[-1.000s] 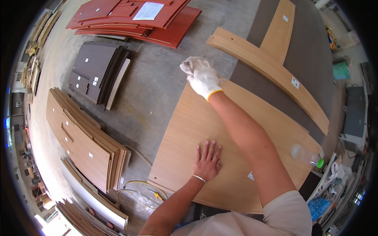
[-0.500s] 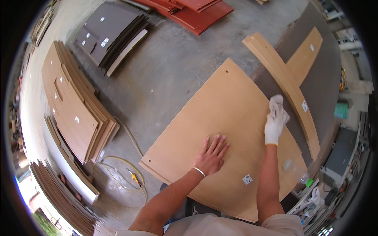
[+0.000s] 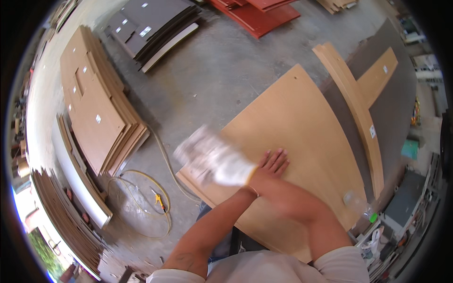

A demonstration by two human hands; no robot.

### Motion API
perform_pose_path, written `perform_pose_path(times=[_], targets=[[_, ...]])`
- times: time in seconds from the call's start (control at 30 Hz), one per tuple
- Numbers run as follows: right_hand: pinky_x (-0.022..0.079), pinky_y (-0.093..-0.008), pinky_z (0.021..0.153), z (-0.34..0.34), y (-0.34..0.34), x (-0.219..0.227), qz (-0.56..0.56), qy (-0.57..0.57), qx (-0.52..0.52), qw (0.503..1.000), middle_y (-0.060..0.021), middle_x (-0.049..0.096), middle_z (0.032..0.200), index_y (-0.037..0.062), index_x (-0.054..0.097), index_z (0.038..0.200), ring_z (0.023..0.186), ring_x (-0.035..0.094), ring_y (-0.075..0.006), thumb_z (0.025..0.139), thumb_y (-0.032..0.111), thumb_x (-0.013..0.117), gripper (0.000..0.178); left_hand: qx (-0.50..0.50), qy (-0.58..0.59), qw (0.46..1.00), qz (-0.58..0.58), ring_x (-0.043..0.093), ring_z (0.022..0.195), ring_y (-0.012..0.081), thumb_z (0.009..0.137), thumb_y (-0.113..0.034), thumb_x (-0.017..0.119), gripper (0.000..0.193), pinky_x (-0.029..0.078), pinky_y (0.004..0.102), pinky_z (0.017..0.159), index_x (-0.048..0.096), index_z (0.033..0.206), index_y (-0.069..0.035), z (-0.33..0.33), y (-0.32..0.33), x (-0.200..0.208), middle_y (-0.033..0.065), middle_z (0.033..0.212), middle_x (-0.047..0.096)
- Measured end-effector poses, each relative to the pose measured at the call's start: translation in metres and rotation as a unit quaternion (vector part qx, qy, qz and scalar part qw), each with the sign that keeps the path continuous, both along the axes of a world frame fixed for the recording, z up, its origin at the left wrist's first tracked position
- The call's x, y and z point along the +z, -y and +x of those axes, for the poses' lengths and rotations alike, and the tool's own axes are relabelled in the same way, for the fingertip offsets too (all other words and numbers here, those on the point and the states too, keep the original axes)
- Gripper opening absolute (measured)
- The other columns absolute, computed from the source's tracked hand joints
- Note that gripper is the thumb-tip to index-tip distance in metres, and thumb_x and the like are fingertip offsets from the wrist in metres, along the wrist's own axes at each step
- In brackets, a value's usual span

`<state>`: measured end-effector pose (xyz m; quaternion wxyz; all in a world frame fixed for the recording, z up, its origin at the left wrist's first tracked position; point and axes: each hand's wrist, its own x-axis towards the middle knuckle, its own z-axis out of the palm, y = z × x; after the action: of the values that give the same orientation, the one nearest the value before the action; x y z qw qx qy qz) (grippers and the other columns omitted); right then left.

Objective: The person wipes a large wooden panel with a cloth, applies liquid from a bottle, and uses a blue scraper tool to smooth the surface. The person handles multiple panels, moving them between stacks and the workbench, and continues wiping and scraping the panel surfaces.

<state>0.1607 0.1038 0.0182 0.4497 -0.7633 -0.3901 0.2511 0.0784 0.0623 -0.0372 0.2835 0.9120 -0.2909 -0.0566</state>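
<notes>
A large light-wood panel with small holes near its corners lies in front of me. My left hand, bare and with a pale band at the wrist, rests flat on it, fingers stretched out. Crossing over the left forearm, my right hand in a white knitted glove is at the panel's left edge. It is smeared by motion. A crumpled whitish cloth appears bunched in its fingers. On the panel's right edge lies a clear plastic bottle with a green cap.
A curved wooden piece lies on a dark board at the right. Stacks of brown panels, grey panels and red panels lie on the floor. A yellow air gun with a coiled hose is at the left.
My right hand has swept from the panel's right edge across to its left edge, over my left arm. The left hand stays flat on the panel. The view has shifted slightly.
</notes>
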Motion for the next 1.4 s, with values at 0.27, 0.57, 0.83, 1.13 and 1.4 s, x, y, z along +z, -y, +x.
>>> perform_pose_path(times=[0.27, 0.57, 0.83, 1.13, 1.4], targets=[[0.029, -0.0420, 0.119, 0.032, 0.026, 0.012, -0.111, 0.281, -0.183, 0.936, -0.0131, 0.053, 0.141, 0.0049, 0.051, 0.142, 0.137, 0.042, -0.0308, 0.096, 0.023, 0.059, 0.050, 0.004, 0.060, 0.998, -0.002, 0.019, 0.155, 0.0338, 0.089, -0.035, 0.059, 0.070, 0.011, 0.0582, 0.125, 0.044, 0.150, -0.005, 0.000, -0.011, -0.013, 0.0180, 0.165, 0.028], [0.032, -0.0452, 0.119, 0.041, 0.076, -0.001, -0.250, 0.375, -0.146, 0.880, -0.0128, 0.052, 0.137, 0.0101, 0.048, 0.142, 0.135, 0.043, -0.0336, 0.095, 0.015, 0.058, 0.048, -0.128, -0.242, 0.956, 0.103, 0.019, 0.156, 0.0277, 0.100, -0.036, 0.044, 0.058, 0.019, 0.0458, 0.126, 0.042, 0.152, -0.011, 0.022, -0.010, 0.043, 0.0098, 0.168, 0.025], [0.036, -0.0465, 0.118, -0.055, -0.054, 0.020, -0.145, 0.039, -0.065, 0.986, -0.0189, 0.039, 0.158, 0.0237, 0.045, 0.148, 0.148, 0.035, -0.0360, 0.088, 0.022, 0.064, 0.063, -0.003, 0.049, 0.999, -0.025, 0.024, 0.154, 0.0290, 0.091, -0.026, 0.051, 0.056, 0.015, 0.0500, 0.127, 0.053, 0.143, -0.004, -0.029, -0.023, 0.007, 0.0156, 0.161, 0.038], [0.021, -0.0552, 0.123, -0.187, -0.042, 0.017, -0.228, 0.230, -0.058, 0.944, -0.0094, 0.057, 0.144, 0.0106, 0.065, 0.130, 0.144, 0.040, -0.0321, 0.079, 0.018, 0.065, 0.052, -0.041, -0.094, 0.990, -0.101, 0.029, 0.152, 0.0275, 0.101, -0.028, 0.044, 0.060, 0.023, 0.0432, 0.126, 0.035, 0.155, -0.004, -0.234, -0.113, 0.000, 0.0114, 0.164, 0.032], [0.031, -0.0514, 0.117, -0.188, -0.060, 0.009, -0.174, 0.267, -0.098, 0.943, -0.0148, 0.060, 0.135, 0.0014, 0.062, 0.130, 0.135, 0.046, -0.0338, 0.080, 0.019, 0.063, 0.052, -0.108, 0.135, 0.960, 0.219, 0.020, 0.156, 0.0261, 0.101, -0.038, 0.037, 0.066, 0.017, 0.0500, 0.127, 0.028, 0.158, -0.007, -0.236, -0.107, -0.017, 0.0083, 0.168, 0.023]])
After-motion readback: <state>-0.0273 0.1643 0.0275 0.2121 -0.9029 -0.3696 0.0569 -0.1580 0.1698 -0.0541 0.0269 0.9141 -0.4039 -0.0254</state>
